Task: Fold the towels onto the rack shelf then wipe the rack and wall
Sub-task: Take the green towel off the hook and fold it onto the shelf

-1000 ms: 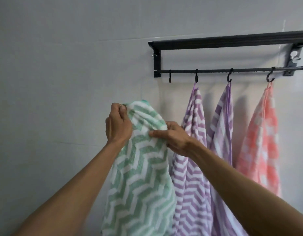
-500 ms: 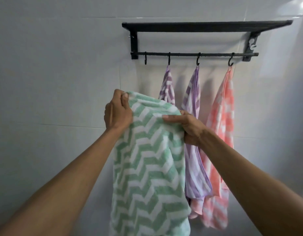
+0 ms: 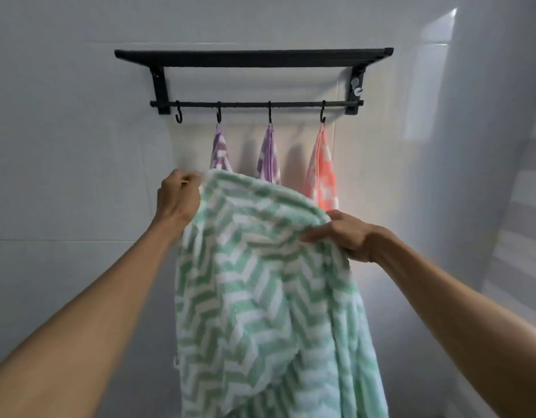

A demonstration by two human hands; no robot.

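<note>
A green and white zigzag towel (image 3: 260,297) hangs spread between my two hands in front of the wall. My left hand (image 3: 177,199) grips its upper left corner. My right hand (image 3: 342,236) pinches its upper right edge, lower than the left. Above them a black rack (image 3: 251,57) with a top shelf and a hook rail is fixed to the wall. Two purple striped towels (image 3: 220,152) (image 3: 269,158) and a pink checked towel (image 3: 322,170) hang from three hooks; the green towel hides their lower parts. The leftmost hook (image 3: 178,114) is bare.
The white tiled wall (image 3: 64,146) fills the view behind the rack. A second wall with a bright reflection (image 3: 483,116) meets it at a corner on the right.
My hands have moved apart and spread the green towel wider; the right hand has dropped lower. The rack sits lower and more central in view, farther from me.
</note>
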